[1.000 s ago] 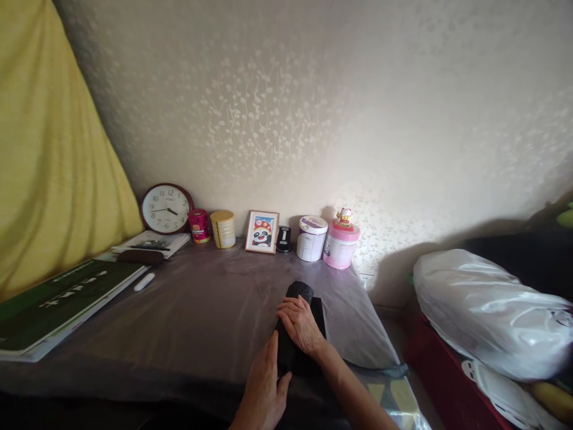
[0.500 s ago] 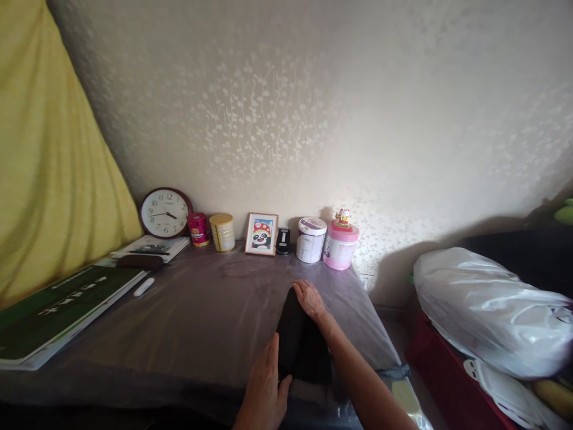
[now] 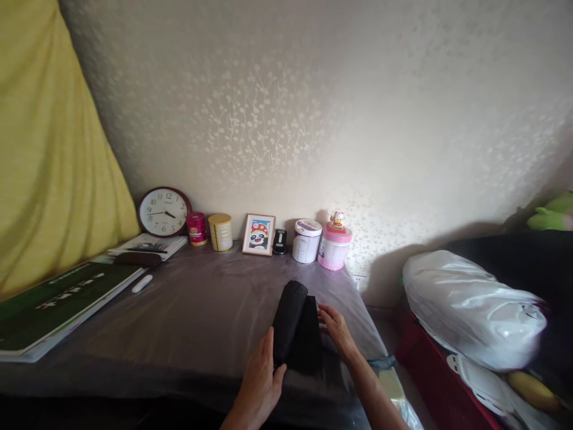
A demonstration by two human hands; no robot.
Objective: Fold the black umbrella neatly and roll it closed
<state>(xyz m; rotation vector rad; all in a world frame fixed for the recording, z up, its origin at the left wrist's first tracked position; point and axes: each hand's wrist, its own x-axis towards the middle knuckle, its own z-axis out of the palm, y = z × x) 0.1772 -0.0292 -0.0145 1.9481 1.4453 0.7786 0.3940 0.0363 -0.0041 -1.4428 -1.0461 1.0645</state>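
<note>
A black rolled-up bundle (image 3: 289,316), cloth-like, lies slanting on the grey-covered table, with a flat black flap (image 3: 307,340) spread out to its right. My left hand (image 3: 262,376) grips the bundle's near left side, fingers along the roll and thumb at its lower end. Beside the flap's right edge is my right hand (image 3: 338,328), its fingers stretched out and slightly apart. Whether those fingertips touch the edge, I cannot tell.
Along the wall stand a clock (image 3: 163,212), a pink can (image 3: 197,229), a yellow-lidded can (image 3: 221,233), a panda picture (image 3: 258,234) and two tubs (image 3: 307,242). A green book (image 3: 67,304) lies left. A white plastic bag (image 3: 470,310) sits beyond the table's right edge.
My right hand has come off the bundle's far end and moved back to the flap's right side. The rounded roll and flat flap now show more clearly. My left hand keeps its grip.
</note>
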